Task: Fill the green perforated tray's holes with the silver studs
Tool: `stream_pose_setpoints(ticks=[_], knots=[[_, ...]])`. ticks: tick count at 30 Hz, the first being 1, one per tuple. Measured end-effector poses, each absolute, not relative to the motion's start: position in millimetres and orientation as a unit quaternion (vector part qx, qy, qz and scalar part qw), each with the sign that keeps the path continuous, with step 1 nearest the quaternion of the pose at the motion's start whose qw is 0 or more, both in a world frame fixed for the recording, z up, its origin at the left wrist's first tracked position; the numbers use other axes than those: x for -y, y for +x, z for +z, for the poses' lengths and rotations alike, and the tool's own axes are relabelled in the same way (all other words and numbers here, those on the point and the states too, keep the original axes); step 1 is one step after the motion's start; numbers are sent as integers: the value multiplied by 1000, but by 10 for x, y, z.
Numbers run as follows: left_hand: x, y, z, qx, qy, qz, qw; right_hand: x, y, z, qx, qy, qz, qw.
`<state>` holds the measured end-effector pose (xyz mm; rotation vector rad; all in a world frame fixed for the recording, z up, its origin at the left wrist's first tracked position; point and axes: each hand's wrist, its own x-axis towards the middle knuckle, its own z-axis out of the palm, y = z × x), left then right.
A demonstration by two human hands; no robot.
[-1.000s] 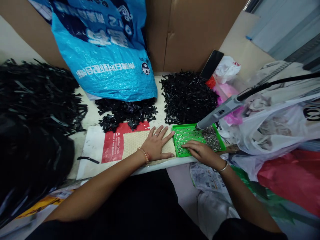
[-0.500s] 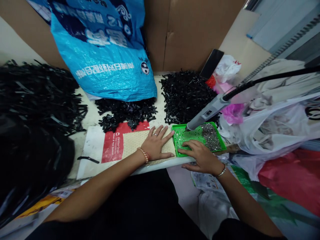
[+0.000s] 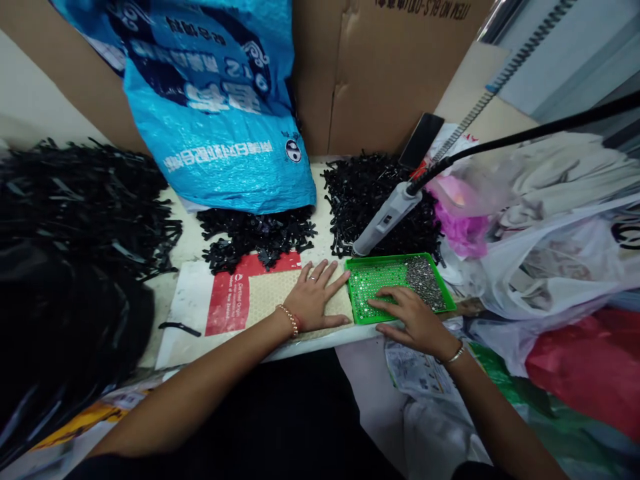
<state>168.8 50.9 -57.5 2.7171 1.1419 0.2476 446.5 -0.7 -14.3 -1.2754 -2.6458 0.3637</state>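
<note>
My left hand (image 3: 316,301) lies flat, fingers spread, on a cream textured mat (image 3: 267,293), its fingertips close to a green tray (image 3: 351,303). The tray has rows of small holes, several with bits of metal in them. A heap of small screws (image 3: 425,280) fills its right side. My right hand (image 3: 411,320) is over the tray's front edge with fingers apart, and I see nothing held in it. A grey electric screwdriver (image 3: 384,220) hangs tilted from a cable and coiled spring, its lower end near the tray's back left corner.
Black plastic parts lie in heaps at the left (image 3: 85,200), centre (image 3: 260,237) and right back (image 3: 350,193). A blue sack (image 3: 225,140) rests behind the centre heap. One loose black strip (image 3: 180,328) lies left. A phone (image 3: 421,140) leans at the back; plastic bags (image 3: 530,260) crowd the right.
The screwdriver has swung left, from above the tray to its back left corner. Both hands keep nearly the same pose. The whole view has shifted slightly.
</note>
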Motion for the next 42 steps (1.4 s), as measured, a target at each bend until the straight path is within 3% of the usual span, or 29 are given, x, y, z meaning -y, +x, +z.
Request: stream_pose_setpoints(ticks=[11, 35, 42], knots=[[-509, 1683, -560, -386, 914, 80, 96, 67, 4384, -170, 908, -399, 109, 62], [-511, 1683, -579, -386, 913, 81, 103, 102, 4485, -170, 898, -420, 81, 100], [-513, 1684, -565, -390, 912, 72, 103, 76, 4414, -157, 908, -385, 136, 90]])
